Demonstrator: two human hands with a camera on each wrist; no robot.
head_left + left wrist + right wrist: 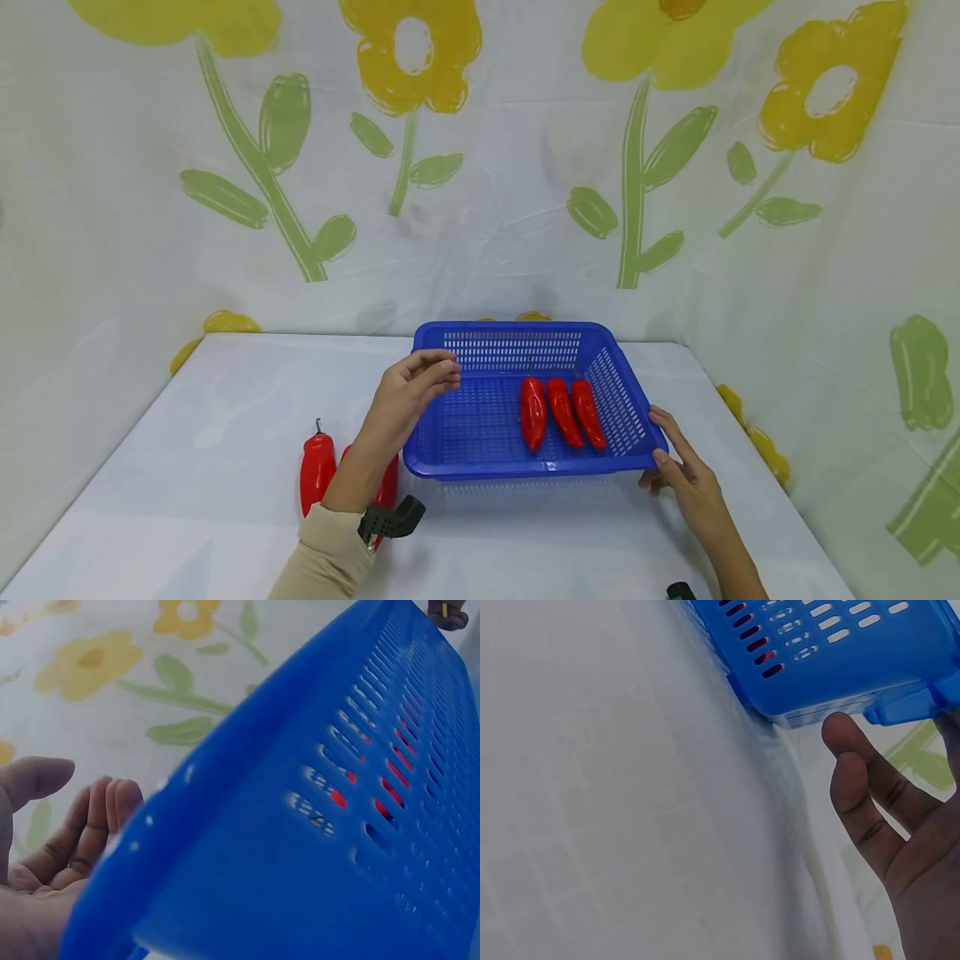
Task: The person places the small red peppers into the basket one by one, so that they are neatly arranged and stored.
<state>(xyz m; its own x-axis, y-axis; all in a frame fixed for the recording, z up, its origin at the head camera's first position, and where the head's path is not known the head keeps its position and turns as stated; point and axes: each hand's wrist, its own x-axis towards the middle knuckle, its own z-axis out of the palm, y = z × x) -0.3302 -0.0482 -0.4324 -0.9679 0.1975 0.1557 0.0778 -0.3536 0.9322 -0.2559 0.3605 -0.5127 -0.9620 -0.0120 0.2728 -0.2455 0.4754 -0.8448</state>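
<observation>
A blue plastic basket [487, 468] with slotted walls stands on the table. Three red chili peppers [533, 414] lie side by side in its right half. My left hand [408, 398] hovers over the basket's left rim with fingers loosely bent and nothing in them; in the left wrist view, a gap separates its thumb [41, 778] from the fingers. At the basket's front right corner, my right hand [693, 487] holds the rim, thumb on top and fingers at the side and below. In the right wrist view two lower fingers [870, 802] hang free under the rim.
Left of the basket, another red pepper [318, 471] lies on the white table [187, 433]. More red [387, 483] shows behind my left forearm, which partly hides it. A flower-printed cloth [510, 200] hangs behind the table and along its sides.
</observation>
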